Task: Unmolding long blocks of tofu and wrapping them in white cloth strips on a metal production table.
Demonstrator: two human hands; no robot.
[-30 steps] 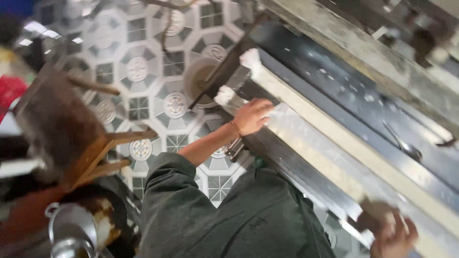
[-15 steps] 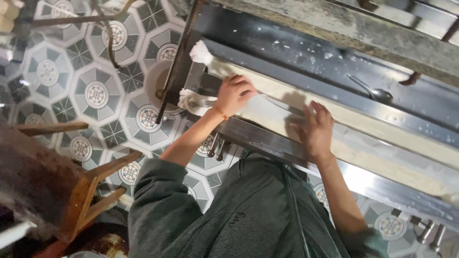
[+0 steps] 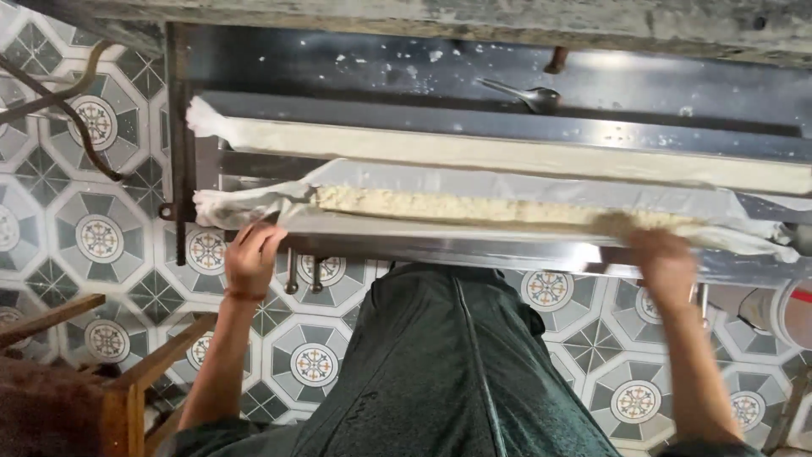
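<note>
Now both hands (image 3: 252,254) (image 3: 664,258) grip the white cloth's (image 3: 524,182) near edge.

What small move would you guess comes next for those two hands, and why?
Probably folding the white cloth over the crumbly curd. The left hand is at the cloth's bunched end, the right hand at the far end, and the curd lies uncovered in the metal tray.

Patterned floor tiles (image 3: 101,237) in grey and white, octagons with round medallions. Wooden furniture (image 3: 127,389) at lower left, brown and worn. Rough concrete ledge (image 3: 474,21) along the top edge. Curved dark metal rod (image 3: 68,118) over the tiles at upper left.
</note>
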